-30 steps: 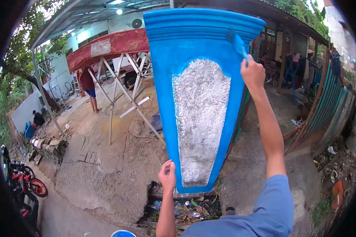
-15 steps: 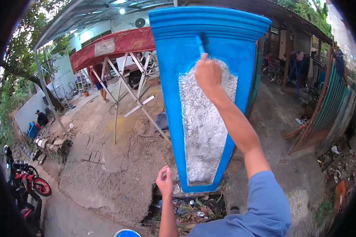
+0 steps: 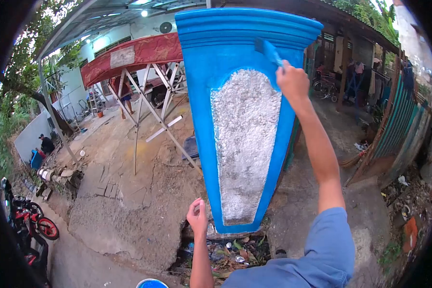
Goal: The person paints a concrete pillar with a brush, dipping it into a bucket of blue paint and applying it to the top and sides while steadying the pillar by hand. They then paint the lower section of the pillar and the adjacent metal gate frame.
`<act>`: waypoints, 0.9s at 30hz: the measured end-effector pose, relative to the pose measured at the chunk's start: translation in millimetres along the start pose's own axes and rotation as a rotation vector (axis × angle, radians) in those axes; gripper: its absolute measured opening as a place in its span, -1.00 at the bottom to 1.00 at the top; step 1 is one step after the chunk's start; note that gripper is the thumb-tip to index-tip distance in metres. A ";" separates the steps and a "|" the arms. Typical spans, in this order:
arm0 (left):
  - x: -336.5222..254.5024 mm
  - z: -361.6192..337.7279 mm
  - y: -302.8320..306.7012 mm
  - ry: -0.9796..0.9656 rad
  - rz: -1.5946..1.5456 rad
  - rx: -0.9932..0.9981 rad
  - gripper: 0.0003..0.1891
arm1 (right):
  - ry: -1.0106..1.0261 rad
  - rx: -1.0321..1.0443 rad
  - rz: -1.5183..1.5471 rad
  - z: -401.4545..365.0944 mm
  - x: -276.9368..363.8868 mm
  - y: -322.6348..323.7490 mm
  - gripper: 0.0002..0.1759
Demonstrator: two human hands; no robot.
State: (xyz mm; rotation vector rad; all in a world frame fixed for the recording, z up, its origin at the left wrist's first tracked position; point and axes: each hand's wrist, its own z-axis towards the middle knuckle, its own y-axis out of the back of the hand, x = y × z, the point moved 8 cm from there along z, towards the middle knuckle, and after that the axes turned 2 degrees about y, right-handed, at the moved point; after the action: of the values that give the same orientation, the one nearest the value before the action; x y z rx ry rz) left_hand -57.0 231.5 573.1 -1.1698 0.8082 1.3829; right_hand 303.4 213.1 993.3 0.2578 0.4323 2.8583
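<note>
My right hand (image 3: 294, 82) is closed around a paintbrush (image 3: 272, 52) with a blue handle. Its dark bristles meet the upper right of a blue pillar (image 3: 204, 96), just under the stepped moulding (image 3: 249, 29) at its top. A rough white-grey panel (image 3: 247, 144) with a rounded top fills the middle of the pillar's face, framed by smooth blue. Lower down, my left hand (image 3: 197, 217) hangs beside the pillar's base, fingers loosely curled, and nothing shows in it. A tub of blue paint (image 3: 152, 283) is partly visible at the bottom edge.
At the pillar's foot lies a ditch (image 3: 225, 254) with leaves and litter. A red-covered table (image 3: 134, 53) on crossed metal legs stands behind to the left. Motorbikes (image 3: 38, 223) are parked at far left. Two people are in the background. A corrugated fence (image 3: 393, 125) stands at right.
My right hand and the brush have moved right along the underside of the moulding. The brush now slants more to the left. My left hand stays almost where it was.
</note>
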 end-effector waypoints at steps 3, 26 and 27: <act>-6.7 1.1 -11.6 0.038 -0.028 0.051 -0.81 | -0.070 -0.045 -0.071 -9.1 -52.4 25.0 -0.74; 8.8 -20.2 29.9 0.052 -0.042 -0.056 -0.80 | 0.461 -0.062 0.243 -20.6 230.5 -19.7 -0.86; 10.2 -20.1 34.0 0.053 -0.041 -0.069 -0.80 | 0.473 -0.042 0.197 -9.8 225.9 -21.9 -0.87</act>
State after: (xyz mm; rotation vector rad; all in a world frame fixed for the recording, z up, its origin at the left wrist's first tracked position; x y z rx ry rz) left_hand -85.2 210.0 552.9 -1.2742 0.7751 1.3599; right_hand 90.0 289.5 1008.3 -0.4165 0.4495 3.1064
